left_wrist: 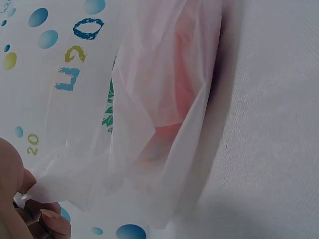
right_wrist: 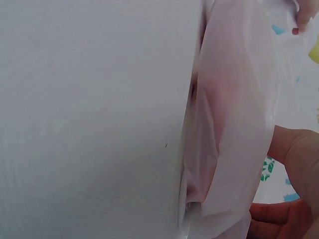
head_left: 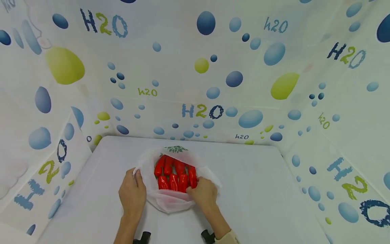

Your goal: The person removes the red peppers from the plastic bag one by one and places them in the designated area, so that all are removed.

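A thin white plastic bag [head_left: 167,200] with a green leaf print lies on the table, its mouth spread wide. Inside, several glossy red peppers [head_left: 173,182] lie in two rows, some showing green stems. My left hand [head_left: 132,191] pinches the bag's left edge between thumb and fingers; the left wrist view shows the plastic [left_wrist: 75,186] drawn taut from that grip. At the opening's right side, my right hand [head_left: 205,193] reaches in with curled fingers on the rightmost red pepper [head_left: 192,176]. In the right wrist view, the bag's wall [right_wrist: 239,114] partly covers the right fingers.
The white tabletop [head_left: 250,189] stretches out on both sides of the bag. Behind and beside it hang white sheets [head_left: 170,67] printed with blue and green drops and H2O lettering. Dark wrist mounts [head_left: 208,236] show near both forearms.
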### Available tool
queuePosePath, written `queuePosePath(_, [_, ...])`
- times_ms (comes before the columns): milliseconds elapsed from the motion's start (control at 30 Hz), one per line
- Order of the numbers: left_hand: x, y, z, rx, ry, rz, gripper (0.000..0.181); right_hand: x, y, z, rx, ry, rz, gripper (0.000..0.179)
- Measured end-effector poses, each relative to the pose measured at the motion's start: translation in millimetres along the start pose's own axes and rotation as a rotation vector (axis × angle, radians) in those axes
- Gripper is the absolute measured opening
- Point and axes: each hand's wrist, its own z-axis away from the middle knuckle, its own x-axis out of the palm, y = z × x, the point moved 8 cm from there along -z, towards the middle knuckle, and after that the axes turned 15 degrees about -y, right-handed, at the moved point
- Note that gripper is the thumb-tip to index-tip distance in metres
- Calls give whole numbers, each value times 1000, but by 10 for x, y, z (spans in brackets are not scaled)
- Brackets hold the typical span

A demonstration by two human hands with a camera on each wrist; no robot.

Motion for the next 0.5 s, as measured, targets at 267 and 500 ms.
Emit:
queuePosePath(267, [6, 7, 11, 15, 14, 26, 24, -34, -10, 25, 0, 53, -10, 26])
queuePosePath(500, [18, 23, 0, 24, 17, 28, 24, -98, -46, 69, -24, 61, -69, 41])
